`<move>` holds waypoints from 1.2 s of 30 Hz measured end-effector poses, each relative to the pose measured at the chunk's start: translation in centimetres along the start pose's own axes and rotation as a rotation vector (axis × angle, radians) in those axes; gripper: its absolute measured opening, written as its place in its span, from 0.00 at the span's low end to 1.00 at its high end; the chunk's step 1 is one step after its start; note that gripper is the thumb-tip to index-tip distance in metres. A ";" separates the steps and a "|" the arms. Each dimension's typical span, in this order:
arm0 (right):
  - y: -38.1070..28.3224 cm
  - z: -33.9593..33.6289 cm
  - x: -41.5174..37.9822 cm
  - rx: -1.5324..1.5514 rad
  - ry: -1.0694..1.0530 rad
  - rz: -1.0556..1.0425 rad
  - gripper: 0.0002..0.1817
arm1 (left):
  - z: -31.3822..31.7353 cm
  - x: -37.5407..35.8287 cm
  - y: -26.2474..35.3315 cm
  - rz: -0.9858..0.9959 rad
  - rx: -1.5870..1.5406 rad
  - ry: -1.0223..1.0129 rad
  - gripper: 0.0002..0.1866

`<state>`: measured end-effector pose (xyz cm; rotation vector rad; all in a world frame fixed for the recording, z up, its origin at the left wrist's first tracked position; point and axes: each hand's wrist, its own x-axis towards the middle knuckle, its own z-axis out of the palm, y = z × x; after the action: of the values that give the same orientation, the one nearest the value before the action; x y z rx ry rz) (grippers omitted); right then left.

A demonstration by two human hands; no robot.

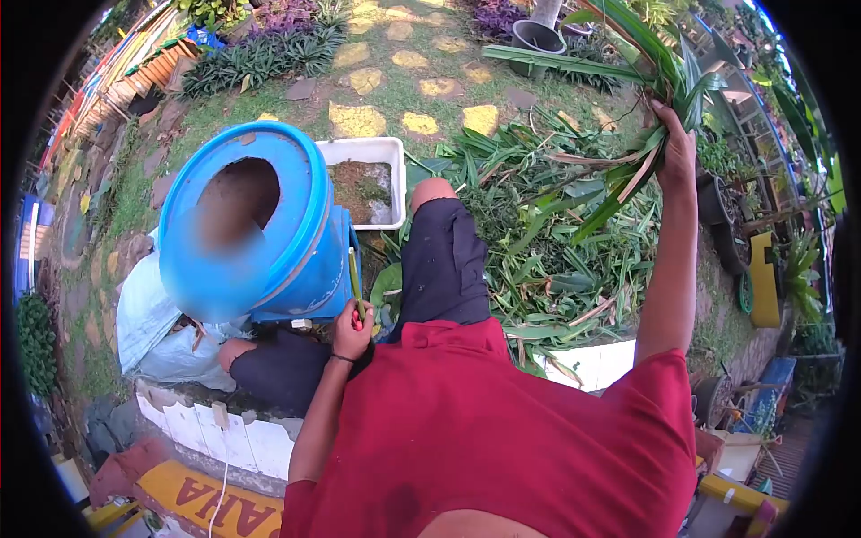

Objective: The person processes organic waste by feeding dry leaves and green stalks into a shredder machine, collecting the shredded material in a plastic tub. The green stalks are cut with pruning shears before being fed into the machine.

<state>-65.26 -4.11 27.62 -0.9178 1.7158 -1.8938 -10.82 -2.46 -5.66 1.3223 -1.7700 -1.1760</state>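
Raised at the right, my right hand [677, 152] is closed round a bunch of long green leaves [686, 85], some dry and brown at their lower ends. My left hand [352, 334] grips a slim tool [356, 278] with red showing at its handle; its exact kind is unclear. Just left of that hand stands a blue plastic drum [314, 269], tilted, with a round dark opening [260, 184] in its top. A heap of cut green leaves [547, 242] lies on the ground below my right hand.
Behind the drum sits a white tub [399, 184] holding brown material. A pale sack [157, 323] leans at the drum's left. Yellow stepping stones [357, 119] cross the grass ahead. A dark pot [538, 40] stands at the back, and a yellow block [764, 282] at the right.
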 end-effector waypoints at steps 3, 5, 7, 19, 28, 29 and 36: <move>-5.9 4.3 1.6 0.170 -0.138 -0.076 0.12 | -0.3 -0.4 -0.7 0.043 0.008 -0.007 0.05; -9.5 6.7 3.3 0.156 -0.169 -0.160 0.14 | -0.5 -0.4 -0.3 0.043 0.059 -0.012 0.07; -13.8 9.2 4.8 0.140 -0.245 -0.199 0.13 | -0.7 -0.5 0.1 0.065 0.076 -0.029 0.08; -29.1 28.3 4.7 0.071 -0.340 -0.576 0.15 | -1.6 -1.2 0.0 0.195 0.019 0.062 0.11; -36.7 41.0 0.8 0.268 -0.501 -0.721 0.16 | -1.5 -1.6 -0.8 0.263 -0.006 0.075 0.12; -37.1 42.1 0.6 0.285 -0.510 -0.730 0.16 | -1.5 -1.6 -0.8 0.239 0.008 0.065 0.12; -28.2 48.4 1.3 0.378 -0.493 -0.729 0.16 | -1.6 -1.6 -1.4 0.226 0.069 0.094 0.11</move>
<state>-28.35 -34.85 56.46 -1.8131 0.7391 -2.0429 -8.40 -1.57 -6.30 1.1603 -1.8496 -0.9222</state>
